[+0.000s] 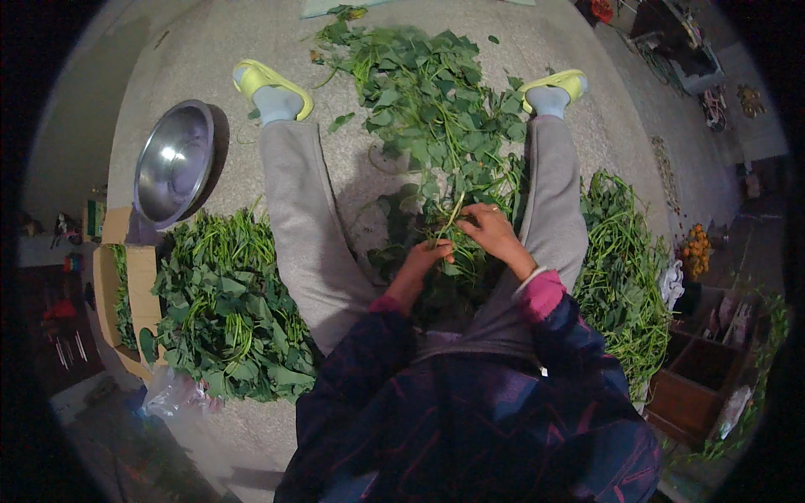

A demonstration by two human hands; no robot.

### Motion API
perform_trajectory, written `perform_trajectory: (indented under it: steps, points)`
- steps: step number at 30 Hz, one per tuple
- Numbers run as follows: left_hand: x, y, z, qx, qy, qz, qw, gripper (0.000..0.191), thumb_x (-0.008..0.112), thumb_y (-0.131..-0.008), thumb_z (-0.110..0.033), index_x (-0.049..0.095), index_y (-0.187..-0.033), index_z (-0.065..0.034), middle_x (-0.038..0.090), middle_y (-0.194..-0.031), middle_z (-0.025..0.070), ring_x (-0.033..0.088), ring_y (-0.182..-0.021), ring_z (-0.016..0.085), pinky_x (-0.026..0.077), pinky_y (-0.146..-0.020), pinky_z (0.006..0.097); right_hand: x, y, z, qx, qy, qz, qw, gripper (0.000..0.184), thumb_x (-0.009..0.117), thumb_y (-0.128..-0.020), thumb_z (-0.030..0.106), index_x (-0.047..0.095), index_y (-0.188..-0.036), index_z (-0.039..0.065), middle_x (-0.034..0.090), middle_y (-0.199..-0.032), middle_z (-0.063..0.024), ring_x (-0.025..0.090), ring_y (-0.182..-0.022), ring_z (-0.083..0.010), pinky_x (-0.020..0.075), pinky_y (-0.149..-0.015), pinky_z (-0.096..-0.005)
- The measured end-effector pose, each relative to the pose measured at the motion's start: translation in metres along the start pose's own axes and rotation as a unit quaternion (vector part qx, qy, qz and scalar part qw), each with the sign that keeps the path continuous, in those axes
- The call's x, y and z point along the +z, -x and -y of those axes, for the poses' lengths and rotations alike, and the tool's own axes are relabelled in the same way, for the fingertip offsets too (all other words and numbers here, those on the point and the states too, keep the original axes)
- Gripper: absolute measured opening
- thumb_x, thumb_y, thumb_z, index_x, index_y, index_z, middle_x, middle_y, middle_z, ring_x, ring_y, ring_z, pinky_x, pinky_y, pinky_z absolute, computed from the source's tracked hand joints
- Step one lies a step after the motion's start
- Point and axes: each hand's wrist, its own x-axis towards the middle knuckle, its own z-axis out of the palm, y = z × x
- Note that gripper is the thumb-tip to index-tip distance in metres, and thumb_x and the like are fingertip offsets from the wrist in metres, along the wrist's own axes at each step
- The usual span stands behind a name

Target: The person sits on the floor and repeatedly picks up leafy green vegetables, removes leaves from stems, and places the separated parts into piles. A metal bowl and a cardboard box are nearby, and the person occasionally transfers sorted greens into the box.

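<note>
Between my spread legs lies a long heap of leafy green vines (434, 94), reaching from past my feet back towards my lap. Over its near end, my left hand (424, 261) has its fingers closed on thin green stems (448, 220). My right hand (494, 232) is just to the right and slightly farther out, its thumb and fingers pinching the same stems, which stand up between the two hands. Leaves hang below the hands, partly in shadow. A larger pile of leafy stems (233, 302) lies left of my left leg, and another pile (622, 276) lies right of my right leg.
A shiny metal basin (174, 163) rests on the floor at the left. Behind the left pile stands an open cardboard box (143, 295) with greens inside, near a clear plastic bag (176, 393). At the right are orange fruits (697, 251) and a brown compartmented wooden piece (685, 402).
</note>
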Motion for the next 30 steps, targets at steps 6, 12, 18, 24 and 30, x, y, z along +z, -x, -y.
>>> perform_trajectory:
  steps: [6, 12, 18, 24, 30]
  points:
    - [0.001, 0.018, -0.019, -0.001, -0.011, 0.001, 1.000, 0.031, 0.064, -0.085, -0.026, 0.062, -0.107, -0.0039, 0.066, -0.084, 0.0017, 0.058, -0.075, 0.009, 0.043, -0.067, 0.0245, -0.009, -0.036, 0.000, 0.128, -0.368, 0.182, 0.903, 0.022, 0.063, -0.087, 0.025, 0.064, -0.095, 0.004, 0.065, -0.085, -0.0032, 0.059, -0.078, -0.0143, 0.0465, -0.074, -0.0281]
    - [0.011, 0.035, -0.062, 0.008, -0.060, -0.004, 0.998, 0.029, 0.064, -0.085, -0.030, 0.064, -0.103, -0.0062, 0.067, -0.088, 0.0003, 0.052, -0.067, 0.006, 0.040, -0.060, 0.0222, -0.029, -0.030, 0.004, 0.136, -0.361, 0.155, 0.910, 0.018, 0.062, -0.090, 0.018, 0.063, -0.096, 0.001, 0.061, -0.083, 0.0034, 0.053, -0.078, -0.0064, 0.0441, -0.072, -0.0230]
    - [0.014, 0.012, -0.039, 0.054, -0.077, -0.039, 0.995, 0.027, 0.063, -0.085, -0.028, 0.065, -0.099, -0.0048, 0.065, -0.086, -0.0013, 0.051, -0.068, 0.005, 0.040, -0.060, 0.0219, -0.027, -0.011, 0.028, 0.146, -0.468, 0.166, 0.856, 0.018, 0.060, -0.091, 0.019, 0.060, -0.102, 0.004, 0.058, -0.084, 0.0031, 0.052, -0.075, -0.0048, 0.0430, -0.069, -0.0205]
    - [0.002, -0.002, -0.021, 0.108, -0.053, -0.036, 0.992, 0.023, 0.061, -0.087, -0.020, 0.065, -0.104, -0.0046, 0.063, -0.086, -0.0015, 0.055, -0.075, 0.008, 0.043, -0.067, 0.0241, -0.027, -0.020, 0.026, 0.170, -0.437, 0.188, 0.863, 0.026, 0.056, -0.094, 0.030, 0.060, -0.094, 0.005, 0.055, -0.078, 0.0059, 0.048, -0.069, -0.0044, 0.0405, -0.063, -0.0204]
    - [-0.001, 0.005, -0.032, 0.072, -0.050, -0.020, 0.996, 0.026, 0.060, -0.089, -0.022, 0.064, -0.106, -0.0028, 0.063, -0.089, -0.0010, 0.055, -0.078, 0.009, 0.044, -0.072, 0.0240, -0.017, -0.023, 0.027, 0.128, -0.447, 0.190, 0.865, 0.022, 0.059, -0.092, 0.026, 0.061, -0.090, 0.004, 0.053, -0.075, 0.0063, 0.047, -0.068, -0.0040, 0.0390, -0.061, -0.0206]
